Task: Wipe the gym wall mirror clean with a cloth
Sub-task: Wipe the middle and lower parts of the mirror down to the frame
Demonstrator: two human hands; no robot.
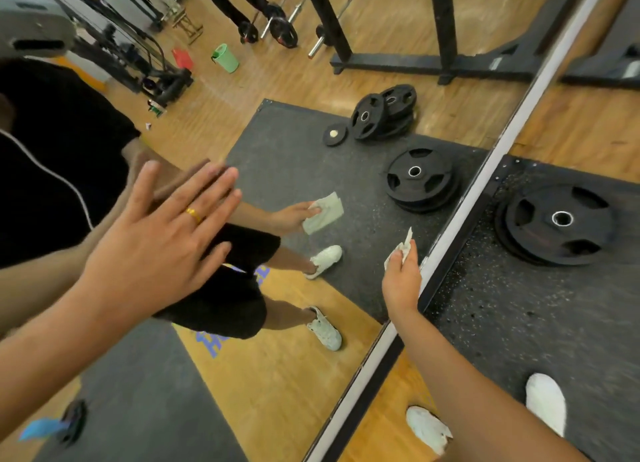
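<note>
The left hand [162, 233] shows only its back. The palm is hidden, and its fingertips [227, 177] are smeared by blur, so whether they touch the mirror [294, 156] cannot be told. Most of the cloth [403, 245] is buried under the curled fingers of the right hand [401, 276], and only a crumpled edge pokes past the fingertips. Behind that wrist, the forearm covers part of a white shoe [427, 427]. Far back from the left fingers, a blue thing [41, 428] is too blurred to name.
</note>
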